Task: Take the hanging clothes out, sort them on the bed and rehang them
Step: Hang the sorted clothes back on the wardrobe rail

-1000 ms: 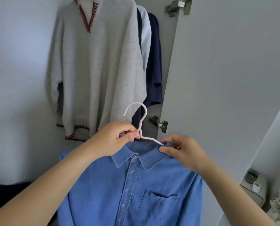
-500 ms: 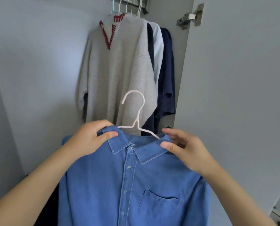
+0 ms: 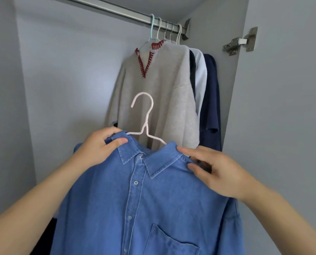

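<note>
Denim shirt (image 3: 153, 199) on white hanger (image 3: 144, 115), held up before the open wardrobe, well below the rail (image 3: 116, 10). Left hand (image 3: 98, 150) pinching the left collar and shoulder, thumb on top; right hand (image 3: 214, 172) gripping the right shoulder, fingers curled over the fabric. Hook free, pointing left, unsupported. Risks, as judged: hanger slipping sideways out of the neck, since both hands appear to grip cloth and not wire; hook missing the rail or snagging a neighbouring hook; collar creased under the thumb. Surroundings: grey jumper (image 3: 159, 92) with red-trimmed neck, frontmost on the rail; pale shirt (image 3: 201, 74) and navy garment (image 3: 211, 100) behind it, packed at the right end. Door (image 3: 282, 126) with hinge (image 3: 240, 42) just right. Obstruction: jumper directly behind the hook; bare rail to the left.
</note>
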